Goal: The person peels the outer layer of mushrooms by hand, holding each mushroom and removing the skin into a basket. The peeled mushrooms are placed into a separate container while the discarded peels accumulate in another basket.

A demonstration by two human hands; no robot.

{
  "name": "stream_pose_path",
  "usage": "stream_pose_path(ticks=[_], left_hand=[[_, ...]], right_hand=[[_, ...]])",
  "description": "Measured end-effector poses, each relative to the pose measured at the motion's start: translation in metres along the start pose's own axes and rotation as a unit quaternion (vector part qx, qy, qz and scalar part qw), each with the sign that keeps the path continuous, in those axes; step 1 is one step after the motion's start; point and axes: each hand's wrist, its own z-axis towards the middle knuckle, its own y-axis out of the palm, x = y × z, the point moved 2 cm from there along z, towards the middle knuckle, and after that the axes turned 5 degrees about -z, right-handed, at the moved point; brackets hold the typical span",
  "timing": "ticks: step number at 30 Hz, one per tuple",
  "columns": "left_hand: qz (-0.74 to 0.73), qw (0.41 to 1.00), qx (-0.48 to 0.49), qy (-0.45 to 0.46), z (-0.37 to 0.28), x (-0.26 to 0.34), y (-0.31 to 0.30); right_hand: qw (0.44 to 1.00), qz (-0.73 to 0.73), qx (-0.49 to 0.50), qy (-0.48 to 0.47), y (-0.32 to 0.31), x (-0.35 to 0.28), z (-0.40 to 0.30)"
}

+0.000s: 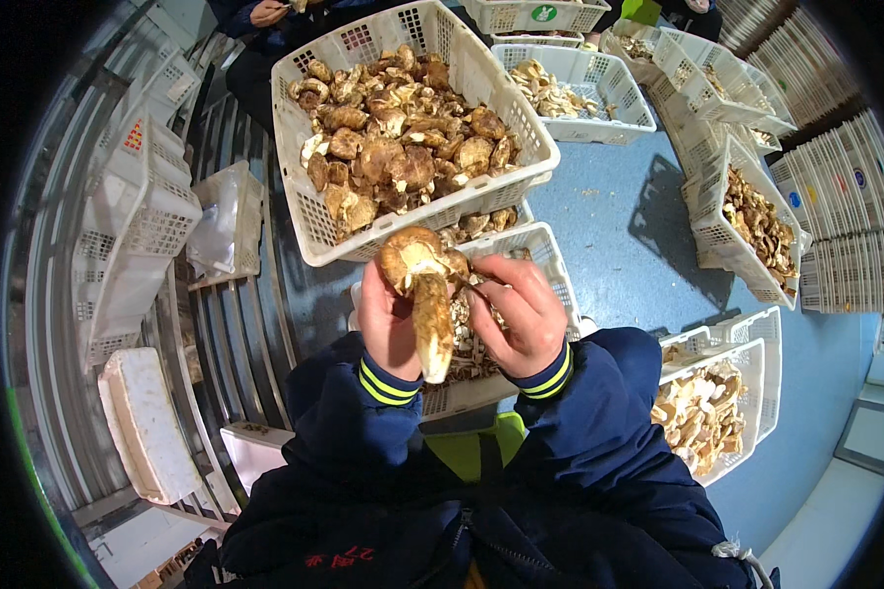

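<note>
My left hand (389, 327) holds a large mushroom (431, 316) with a brown cap and a thick stem. The cap is up and away from me; the pale, tapered stem end points toward me. At the right side of the cap, my right hand (521, 316) pinches a thin dark piece (479, 286) between thumb and fingers; whether it is a tool or a strip of mushroom I cannot tell. Below both hands a white plastic crate (552, 254) holds dark trimmings and scraps. Just beyond stands a big white crate (479, 193) heaped with whole brown mushrooms.
Sliced pale mushrooms lie in a crate (597, 132) at the back and another (755, 397) at right. A crate of brown pieces (759, 228) stands farther right, near stacked crates (840, 177). Metal slatted racking (221, 346) runs along the left. Another person's hand (269, 13) shows at the top.
</note>
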Motion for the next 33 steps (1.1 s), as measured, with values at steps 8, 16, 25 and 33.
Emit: stream_pose_path(ticks=[8, 16, 25, 33], left_hand=[[0.061, 0.995, -0.032, 0.068, -0.011, -0.01, 0.0], [0.104, 0.987, -0.064, 0.104, -0.014, -0.011, -0.001], [0.097, 0.988, -0.061, 0.101, -0.014, -0.01, -0.001], [0.115, 0.987, -0.065, 0.096, -0.013, -0.009, -0.001]], right_hand=[[0.998, -0.038, 0.003, -0.045, -0.002, -0.005, 0.002], [0.997, -0.053, 0.025, -0.052, -0.001, -0.003, -0.002], [0.997, -0.042, 0.009, -0.056, -0.003, -0.005, 0.001], [0.997, -0.037, 0.026, -0.062, -0.003, -0.003, -0.001]])
